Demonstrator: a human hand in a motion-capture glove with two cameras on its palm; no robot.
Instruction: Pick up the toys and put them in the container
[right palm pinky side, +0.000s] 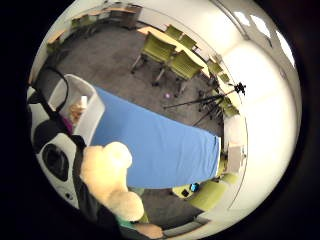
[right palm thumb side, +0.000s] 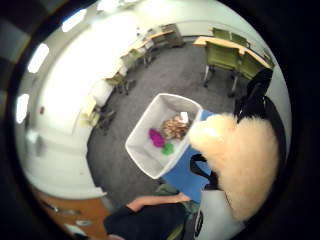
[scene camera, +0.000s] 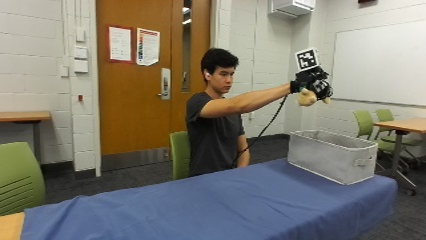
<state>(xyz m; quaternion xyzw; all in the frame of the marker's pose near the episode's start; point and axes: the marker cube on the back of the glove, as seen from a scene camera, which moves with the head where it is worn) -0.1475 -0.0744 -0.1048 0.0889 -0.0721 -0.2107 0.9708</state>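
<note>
Blue-covered table (scene camera: 219, 205), grey container (scene camera: 331, 161) at its end, gloved right hand (scene camera: 311, 84) raised above, fingers holding cream plush toy (scene camera: 306, 98)

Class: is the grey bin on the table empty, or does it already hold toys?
Not empty. The thumb side palm view shows the bin holding a pink toy, a green one and a brown one.

cream plush toy (right palm thumb side: 245, 160): 1 | toys in container: 3 | grey container (scene camera: 333, 155): 1 | blue table (scene camera: 219, 205): 1

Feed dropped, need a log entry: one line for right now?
right hand: grips cream plush toy | position: raised above grey fabric container | container: holds toys | table: blue cloth
</note>
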